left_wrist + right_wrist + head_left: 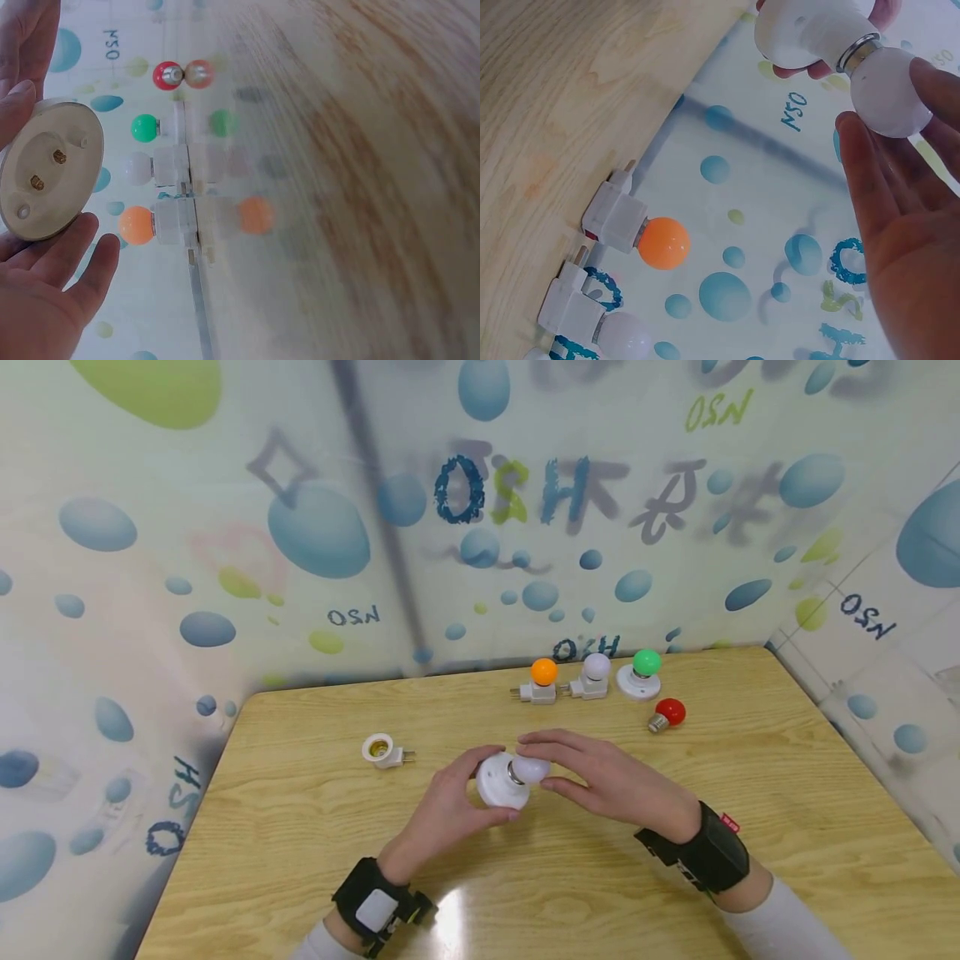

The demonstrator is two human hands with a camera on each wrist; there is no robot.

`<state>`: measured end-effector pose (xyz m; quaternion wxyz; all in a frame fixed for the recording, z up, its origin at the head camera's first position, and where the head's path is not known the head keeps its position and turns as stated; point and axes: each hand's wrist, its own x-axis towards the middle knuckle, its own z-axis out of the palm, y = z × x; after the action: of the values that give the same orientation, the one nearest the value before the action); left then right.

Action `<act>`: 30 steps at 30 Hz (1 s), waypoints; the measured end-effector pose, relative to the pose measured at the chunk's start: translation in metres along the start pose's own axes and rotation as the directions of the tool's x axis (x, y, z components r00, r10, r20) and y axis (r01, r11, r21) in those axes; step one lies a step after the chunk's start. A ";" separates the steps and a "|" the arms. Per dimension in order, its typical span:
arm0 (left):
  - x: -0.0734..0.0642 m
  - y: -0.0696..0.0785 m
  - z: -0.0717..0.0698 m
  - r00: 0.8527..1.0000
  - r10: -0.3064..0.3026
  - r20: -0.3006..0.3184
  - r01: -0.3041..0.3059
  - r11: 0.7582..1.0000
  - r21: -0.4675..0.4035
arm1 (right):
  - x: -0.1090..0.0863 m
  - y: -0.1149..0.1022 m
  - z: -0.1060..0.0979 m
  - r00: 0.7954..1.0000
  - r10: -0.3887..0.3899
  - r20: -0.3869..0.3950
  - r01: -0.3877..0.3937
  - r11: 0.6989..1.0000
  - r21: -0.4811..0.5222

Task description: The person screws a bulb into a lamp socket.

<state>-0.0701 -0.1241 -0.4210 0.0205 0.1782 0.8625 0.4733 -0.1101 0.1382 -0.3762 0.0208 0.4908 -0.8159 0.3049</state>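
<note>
My left hand [452, 800] grips a round white lamp holder [497, 787] by its rim, lifted above the table. Its flat underside, with two brass screws, shows in the left wrist view. A white bulb [889, 94] sits in the holder's socket, part of its metal base still visible at the collar. The right hand [611, 777] pinches this bulb between thumb and fingers. Both bulb and holder tilt towards the right hand in the head view.
On the wooden table [315, 860] stand a plug-in socket [378, 750] without a bulb, an orange bulb [544, 672] and a white bulb [597, 667] in plug sockets, and a green bulb [647, 662] in a round holder. A loose red bulb [671, 712] lies nearby. Patterned sheeting [300, 610] rises behind.
</note>
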 end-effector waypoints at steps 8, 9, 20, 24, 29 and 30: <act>-0.001 0.001 0.001 1.000 0.024 -0.003 -0.024 1.000 0.010 | -0.001 -0.001 0.006 0.995 0.062 -0.080 -0.061 0.998 0.003; -0.001 0.001 0.001 1.000 0.028 -0.003 -0.028 1.000 0.013 | -0.001 -0.001 0.007 0.994 0.064 -0.094 -0.064 0.998 0.002; -0.001 0.001 0.004 0.999 0.053 -0.002 -0.053 0.997 0.063 | -0.001 0.000 0.018 0.972 0.167 -0.163 -0.179 0.982 -0.060; -0.002 0.000 0.003 0.999 0.035 -0.013 -0.035 0.999 0.030 | -0.003 -0.001 0.014 0.963 0.244 -0.112 -0.247 0.969 -0.008; -0.001 -0.001 -0.001 0.999 0.010 -0.037 -0.010 1.000 0.008 | -0.005 -0.001 0.004 0.977 0.201 -0.071 -0.201 0.980 -0.001; -0.001 -0.002 -0.002 0.999 0.010 -0.038 -0.010 1.000 0.007 | -0.005 -0.001 0.002 0.984 0.168 -0.066 -0.169 0.986 -0.010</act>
<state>-0.0699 -0.1273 -0.4213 0.0010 0.1736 0.8635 0.4735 -0.1062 0.1408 -0.3788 0.0252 0.4097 -0.8557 0.3151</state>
